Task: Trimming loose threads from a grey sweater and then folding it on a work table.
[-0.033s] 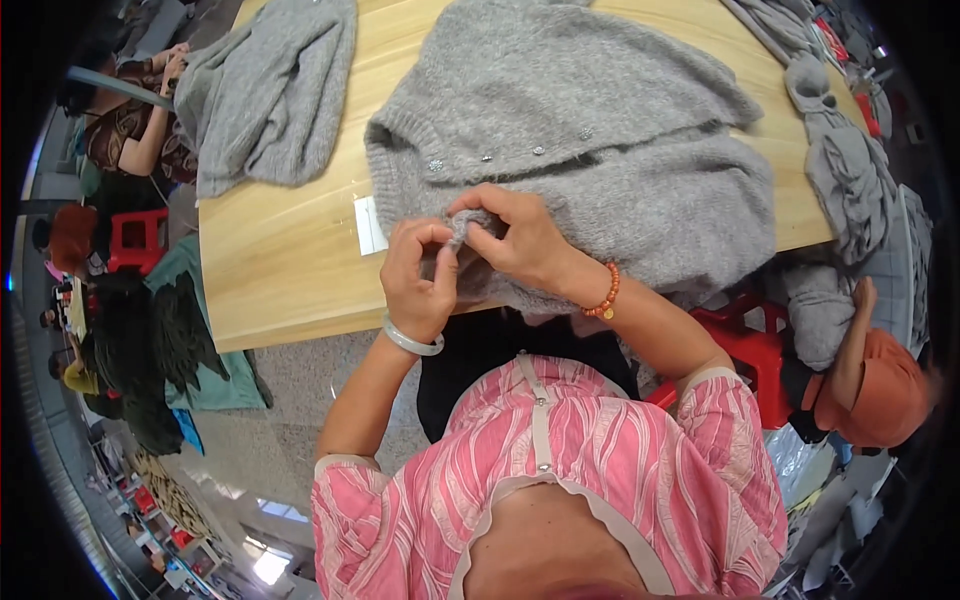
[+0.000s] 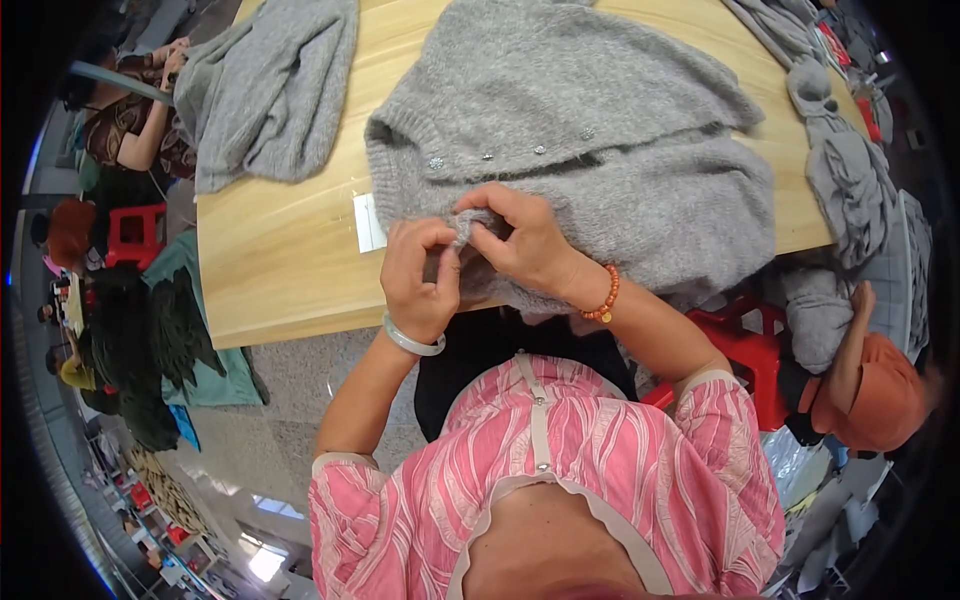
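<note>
A grey knitted cardigan [image 2: 570, 90] with several jewelled buttons lies spread on the pale wooden table [image 2: 270, 270], its ribbed edge on the left. At the near edge of it, my left hand [image 2: 419, 270] pinches a small fold of the knit between thumb and fingers. Close beside, my right hand [image 2: 520, 235] grips the same bunched fold from the right, fingers curled over it. Whether anything small sits inside the fold is hidden by my fingers. A white paper tag [image 2: 368, 223] lies on the table just left of the cardigan.
Another grey knit garment [image 2: 275, 100] hangs over the table's far left, where a co-worker's arm [image 2: 145, 135] shows. More grey knits [image 2: 850, 170] lie at the right edge. Red stools [image 2: 745, 350] stand right and left; a person in orange [image 2: 880, 390] sits at the right.
Both hands keep their hold on the fold and have barely shifted. The cardigan lies as before.
</note>
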Tool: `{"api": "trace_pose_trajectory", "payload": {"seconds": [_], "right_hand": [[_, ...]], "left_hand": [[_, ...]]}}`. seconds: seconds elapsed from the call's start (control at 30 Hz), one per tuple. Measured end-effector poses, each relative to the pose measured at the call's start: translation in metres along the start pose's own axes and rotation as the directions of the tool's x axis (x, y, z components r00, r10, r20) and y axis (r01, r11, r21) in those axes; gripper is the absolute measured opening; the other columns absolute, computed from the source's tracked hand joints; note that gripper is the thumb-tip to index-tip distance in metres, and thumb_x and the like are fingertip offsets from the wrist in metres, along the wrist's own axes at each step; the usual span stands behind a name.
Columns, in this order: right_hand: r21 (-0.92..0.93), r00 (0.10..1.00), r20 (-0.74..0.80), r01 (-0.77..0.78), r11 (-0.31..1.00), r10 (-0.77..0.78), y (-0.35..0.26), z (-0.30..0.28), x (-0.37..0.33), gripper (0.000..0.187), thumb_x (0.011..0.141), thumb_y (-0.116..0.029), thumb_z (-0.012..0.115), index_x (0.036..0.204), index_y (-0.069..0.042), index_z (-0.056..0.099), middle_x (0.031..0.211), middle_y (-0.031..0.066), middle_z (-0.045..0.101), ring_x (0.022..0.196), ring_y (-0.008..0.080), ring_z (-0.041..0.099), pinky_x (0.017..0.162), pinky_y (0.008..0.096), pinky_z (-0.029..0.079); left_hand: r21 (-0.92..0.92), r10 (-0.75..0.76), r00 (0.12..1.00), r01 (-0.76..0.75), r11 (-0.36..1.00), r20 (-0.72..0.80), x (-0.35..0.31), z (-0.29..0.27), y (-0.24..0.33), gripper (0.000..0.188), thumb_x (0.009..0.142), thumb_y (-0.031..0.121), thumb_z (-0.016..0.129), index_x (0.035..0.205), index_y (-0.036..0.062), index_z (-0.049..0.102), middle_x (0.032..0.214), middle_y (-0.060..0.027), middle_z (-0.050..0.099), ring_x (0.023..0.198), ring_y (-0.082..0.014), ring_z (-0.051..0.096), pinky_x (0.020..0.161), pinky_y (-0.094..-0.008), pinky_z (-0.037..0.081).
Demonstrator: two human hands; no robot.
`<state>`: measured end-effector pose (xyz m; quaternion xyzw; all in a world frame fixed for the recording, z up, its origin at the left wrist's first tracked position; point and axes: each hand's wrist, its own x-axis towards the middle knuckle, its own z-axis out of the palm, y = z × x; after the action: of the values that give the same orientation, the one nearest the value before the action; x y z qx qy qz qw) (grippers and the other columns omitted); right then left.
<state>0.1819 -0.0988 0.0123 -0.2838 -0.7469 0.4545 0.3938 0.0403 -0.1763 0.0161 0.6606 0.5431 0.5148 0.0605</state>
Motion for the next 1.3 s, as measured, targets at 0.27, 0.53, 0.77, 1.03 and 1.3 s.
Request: {"api": "trace_pose_trajectory", "payload": {"seconds": [0.27, 0.53, 0.77, 1.03, 1.3], "right_hand": [[-0.092, 0.951, -0.119, 0.277, 0.957, -0.286, 0.003, 0.001, -0.022, 0.035, 0.065, 0.007, 0.058, 0.099, -0.002, 0.056, 0.086, 0.01, 0.061, 0.06, 0.0212, 0.058, 0.056, 0.0304, 0.048], [-0.094, 0.901, -0.002, 0.432, 0.897, -0.434, 0.007, 0.004, -0.02, 0.03, 0.066, 0.003, 0.059, 0.095, -0.002, 0.059, 0.086, 0.0119, 0.064, 0.067, 0.0229, 0.062, 0.06, 0.0306, 0.051], [-0.023, 0.961, 0.126, 0.252, 0.968, -0.247, -0.001, 0.001, -0.013, 0.025, 0.068, -0.004, 0.064, 0.093, -0.004, 0.061, 0.072, 0.0074, 0.061, 0.054, 0.0154, 0.056, 0.049, 0.027, 0.044], [0.042, 0.961, 0.153, 0.227, 0.973, -0.231, 0.002, -0.004, -0.012, 0.023, 0.069, -0.004, 0.062, 0.092, -0.005, 0.061, 0.069, 0.0057, 0.058, 0.05, 0.0141, 0.053, 0.048, 0.0258, 0.042], [-0.033, 0.981, 0.132, 0.146, 0.989, -0.141, 0.007, -0.002, -0.015, 0.021, 0.071, -0.009, 0.064, 0.092, -0.005, 0.059, 0.07, 0.0118, 0.059, 0.057, 0.0256, 0.059, 0.052, 0.0321, 0.046]], "left_hand": [[0.185, 0.408, 0.912, -0.407, 0.895, 0.032, -0.002, -0.009, 0.016, 0.033, 0.066, -0.005, 0.065, 0.097, 0.0037, 0.059, 0.088, -0.0084, 0.059, 0.076, -0.0251, 0.055, 0.065, -0.0349, 0.044], [-0.153, 0.057, 0.998, -0.051, 0.987, 0.034, -0.016, -0.009, 0.012, 0.025, 0.071, -0.007, 0.063, 0.093, 0.0029, 0.057, 0.088, -0.0089, 0.058, 0.077, -0.0231, 0.056, 0.067, -0.031, 0.045], [-0.632, -0.459, 0.755, 0.649, 0.423, 0.469, -0.024, -0.025, -0.011, 0.015, 0.086, 0.005, 0.061, 0.099, 0.0017, 0.053, 0.093, 0.0006, 0.056, 0.083, -0.0052, 0.052, 0.072, -0.0192, 0.044], [-0.398, -0.22, 0.932, 0.326, 0.857, 0.287, -0.015, -0.025, 0.002, 0.014, 0.08, -0.003, 0.057, 0.093, 0.0015, 0.053, 0.088, -0.0061, 0.057, 0.085, -0.0141, 0.054, 0.075, -0.026, 0.044], [-0.31, -0.308, 0.788, 0.52, 0.796, 0.533, 0.025, -0.041, -0.016, 0.011, 0.081, 0.004, 0.06, 0.092, 0.0018, 0.057, 0.087, -0.0065, 0.059, 0.08, -0.0134, 0.056, 0.072, -0.0252, 0.045]]}}
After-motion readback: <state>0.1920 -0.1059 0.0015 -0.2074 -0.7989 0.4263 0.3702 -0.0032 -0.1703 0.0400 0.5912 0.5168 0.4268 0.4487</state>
